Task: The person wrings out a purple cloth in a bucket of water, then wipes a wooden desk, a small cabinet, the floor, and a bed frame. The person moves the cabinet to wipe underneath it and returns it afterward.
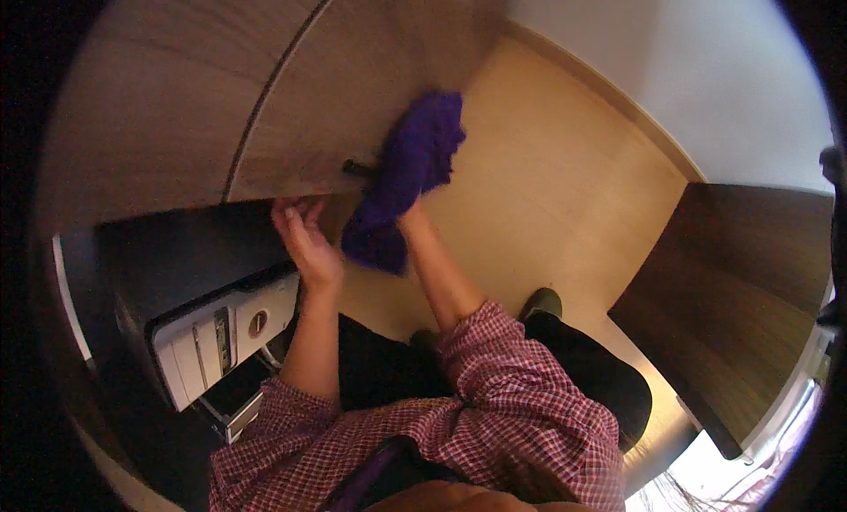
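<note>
A purple cloth [417, 148] hangs over my right hand, with only the wrist showing below it. The cloth lies against the right-hand side of a brown wood-grain furniture panel [317, 115], close to a small dark handle [358, 168]. My left hand [308, 244] is palm up with its fingers apart. Its fingertips are at the lower edge of the panel; whether they grip that edge is hard to see. Folds of the cloth hide my right fingers.
A black and white computer tower [255, 333] stands at the left, beside my left forearm. A dark wooden board or tabletop [728, 293] is at the right. Beige floor [556, 181] runs up to a baseboard [602, 105] and a white wall [714, 75].
</note>
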`<state>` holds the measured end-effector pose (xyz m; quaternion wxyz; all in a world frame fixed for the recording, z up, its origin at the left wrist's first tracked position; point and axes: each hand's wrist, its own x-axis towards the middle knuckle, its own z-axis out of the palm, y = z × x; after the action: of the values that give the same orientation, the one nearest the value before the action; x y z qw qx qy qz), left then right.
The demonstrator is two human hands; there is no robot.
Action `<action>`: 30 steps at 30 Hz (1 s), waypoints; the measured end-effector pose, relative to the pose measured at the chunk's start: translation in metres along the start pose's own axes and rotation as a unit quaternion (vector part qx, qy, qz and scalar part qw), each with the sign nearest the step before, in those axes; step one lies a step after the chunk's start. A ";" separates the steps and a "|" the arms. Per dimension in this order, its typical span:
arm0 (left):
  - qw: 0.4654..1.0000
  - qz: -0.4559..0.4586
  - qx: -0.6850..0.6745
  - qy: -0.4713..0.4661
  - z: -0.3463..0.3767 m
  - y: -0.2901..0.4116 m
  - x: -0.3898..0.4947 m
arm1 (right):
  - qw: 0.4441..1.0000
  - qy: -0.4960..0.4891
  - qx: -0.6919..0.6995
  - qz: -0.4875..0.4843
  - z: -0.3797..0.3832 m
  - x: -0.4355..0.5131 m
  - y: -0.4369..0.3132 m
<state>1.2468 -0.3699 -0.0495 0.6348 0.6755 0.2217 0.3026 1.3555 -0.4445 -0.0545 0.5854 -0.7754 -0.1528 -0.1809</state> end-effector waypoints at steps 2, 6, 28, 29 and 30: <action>0.999 0.033 0.025 -0.027 -0.003 0.001 0.000 | 1.000 0.016 -0.015 -0.006 -0.009 0.033 0.028; 0.993 0.085 0.027 -0.074 0.001 0.006 -0.003 | 0.994 0.060 -0.031 0.083 -0.028 0.078 0.102; 0.995 -0.002 0.018 0.097 -0.024 0.029 -0.014 | 0.959 0.137 0.024 0.246 -0.036 0.123 0.213; 0.997 0.015 0.014 0.071 -0.025 0.032 -0.016 | 0.952 0.145 0.034 0.267 -0.036 0.118 0.222; 0.997 0.021 0.008 0.072 -0.025 0.033 -0.016 | 0.945 0.149 0.045 0.287 -0.032 0.110 0.227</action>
<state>1.2147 -0.3660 -0.0185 0.6052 0.6617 0.2554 0.3615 1.5516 -0.5335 -0.1899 0.6631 -0.7233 0.1571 -0.1115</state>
